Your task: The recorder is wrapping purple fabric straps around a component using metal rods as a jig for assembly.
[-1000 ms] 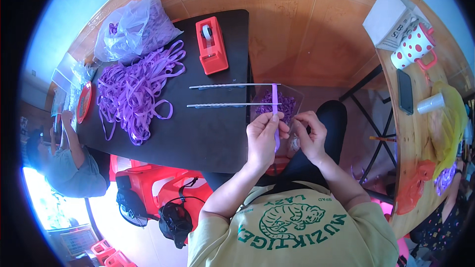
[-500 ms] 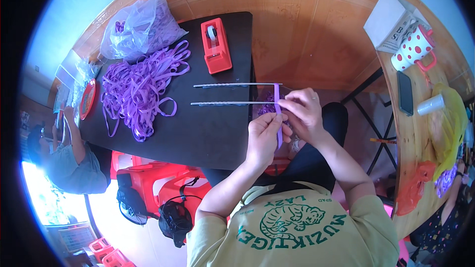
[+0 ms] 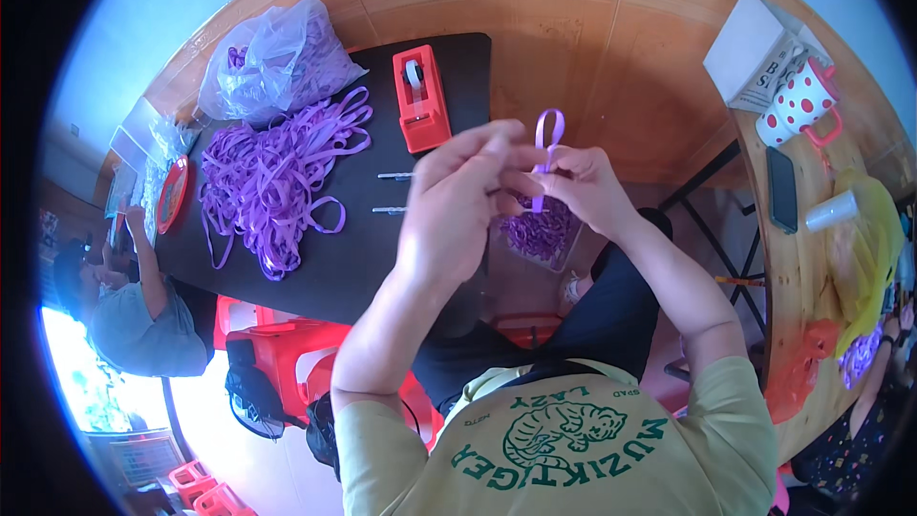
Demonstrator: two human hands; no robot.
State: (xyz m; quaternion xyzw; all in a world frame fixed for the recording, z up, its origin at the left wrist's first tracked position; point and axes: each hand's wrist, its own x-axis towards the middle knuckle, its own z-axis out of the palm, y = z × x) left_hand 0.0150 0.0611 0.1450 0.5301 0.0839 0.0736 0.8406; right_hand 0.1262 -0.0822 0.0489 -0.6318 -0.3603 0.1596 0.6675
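Note:
A loop of purple ribbon [image 3: 549, 126] stands up from the fingers of my right hand [image 3: 587, 186], which pinch it near its lower part. A short tail of ribbon hangs below the pinch. My left hand [image 3: 454, 196] is raised just left of the loop, its fingers reaching toward my right fingertips. Motion smears them, so their grip is unclear. Two thin metal rods [image 3: 390, 211] lie on the black table [image 3: 315, 277]; my left hand hides most of their length. Below my hands, a clear container [image 3: 564, 263] holds many purple ribbon pieces [image 3: 537, 232].
A heap of purple ribbon [image 3: 272, 182], a stuffed plastic bag [image 3: 277, 62] and a red tape dispenser [image 3: 420, 100] are on the black table. At right, a wooden table [image 3: 793, 268] bears a dotted cup [image 3: 798, 100], a phone [image 3: 781, 189] and a yellow bag [image 3: 860, 248]. Another person [image 3: 148, 325] sits at left.
The ribbon has come off the rods and now forms a loop in my right hand. My left hand has let the ribbon's lower end go and moved up and left, over the rods.

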